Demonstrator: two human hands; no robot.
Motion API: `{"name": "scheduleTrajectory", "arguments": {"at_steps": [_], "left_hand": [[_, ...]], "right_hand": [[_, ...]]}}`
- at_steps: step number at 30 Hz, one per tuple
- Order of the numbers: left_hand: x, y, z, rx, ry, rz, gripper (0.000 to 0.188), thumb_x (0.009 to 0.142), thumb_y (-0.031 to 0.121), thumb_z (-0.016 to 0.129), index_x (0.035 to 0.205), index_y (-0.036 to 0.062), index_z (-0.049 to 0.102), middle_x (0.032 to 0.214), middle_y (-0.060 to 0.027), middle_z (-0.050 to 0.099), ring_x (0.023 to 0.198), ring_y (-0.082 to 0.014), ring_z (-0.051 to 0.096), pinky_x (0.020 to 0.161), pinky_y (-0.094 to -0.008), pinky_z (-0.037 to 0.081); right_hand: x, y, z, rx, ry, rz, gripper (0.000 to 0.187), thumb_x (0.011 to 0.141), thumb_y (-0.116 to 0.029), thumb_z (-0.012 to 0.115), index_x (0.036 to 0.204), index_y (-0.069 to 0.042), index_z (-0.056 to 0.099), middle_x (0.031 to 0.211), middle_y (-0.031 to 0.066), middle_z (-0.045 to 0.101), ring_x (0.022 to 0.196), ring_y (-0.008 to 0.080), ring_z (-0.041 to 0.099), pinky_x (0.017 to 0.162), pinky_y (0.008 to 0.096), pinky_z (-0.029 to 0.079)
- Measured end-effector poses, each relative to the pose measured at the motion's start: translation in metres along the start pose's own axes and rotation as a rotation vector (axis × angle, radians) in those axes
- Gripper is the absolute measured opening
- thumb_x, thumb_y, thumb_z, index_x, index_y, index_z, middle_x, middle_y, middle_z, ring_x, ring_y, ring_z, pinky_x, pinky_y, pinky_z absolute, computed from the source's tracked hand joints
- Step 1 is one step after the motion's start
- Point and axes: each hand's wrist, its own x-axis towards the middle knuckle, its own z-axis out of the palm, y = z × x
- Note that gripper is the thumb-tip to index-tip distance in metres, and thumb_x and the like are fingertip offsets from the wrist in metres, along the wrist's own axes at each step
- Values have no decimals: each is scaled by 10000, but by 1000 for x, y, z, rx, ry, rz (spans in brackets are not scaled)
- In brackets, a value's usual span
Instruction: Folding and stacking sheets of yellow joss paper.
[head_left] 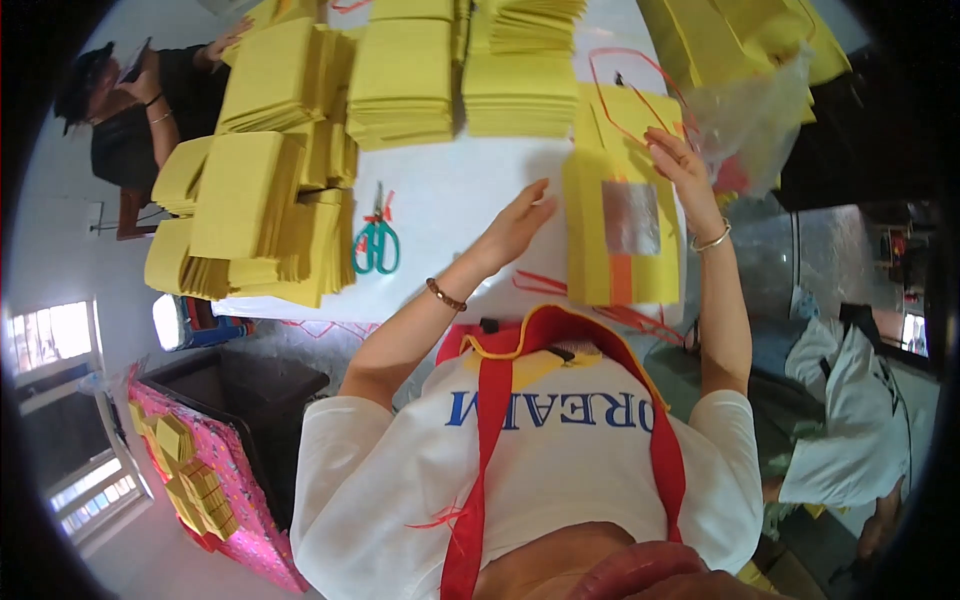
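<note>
A flat yellow paper packet (590, 235) lies on the white-topped table in front of me, with a silver square (631, 217) and an orange strip on its face. My left hand (518, 228) hovers just left of the packet, open, fingers stretched out and holding nothing. Over the packet's upper right edge is my right hand (682, 168), its fingers extended; whether it touches the paper I cannot tell. A thin red cord (592, 68) loops across the far end of the packet, close to my right fingertips. More red cord (540, 283) lies by the near edge.
Green-handled scissors (376, 248) lie left of my left hand. Tall stacks of folded yellow paper (245, 195) fill the left and far side. A clear plastic bag (750, 115) hangs at the right edge. A person (150, 135) is at far left, another (840, 410) at right.
</note>
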Motion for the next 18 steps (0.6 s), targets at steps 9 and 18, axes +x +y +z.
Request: {"name": "scheduleTrajectory", "arguments": {"at_steps": [9,18], "left_hand": [[18,-48,85,-503,67,-223,724,911,535,329,1402,38,138,1395,-161,247,1262,-246,295,1040,-354,244],[21,-49,122,-397,338,-32,698,924,333,418,1374,-73,69,1409,-206,233,1307,-255,235,1054,-303,211]], "right_hand": [[-77,92,-32,512,47,242,528,933,-397,399,1346,-73,340,1324,31,409,1211,143,379,1000,305,295],[-87,89,-10,528,55,204,531,943,-271,403,1398,-80,207,1361,33,362,1211,143,379,982,274,335]]}}
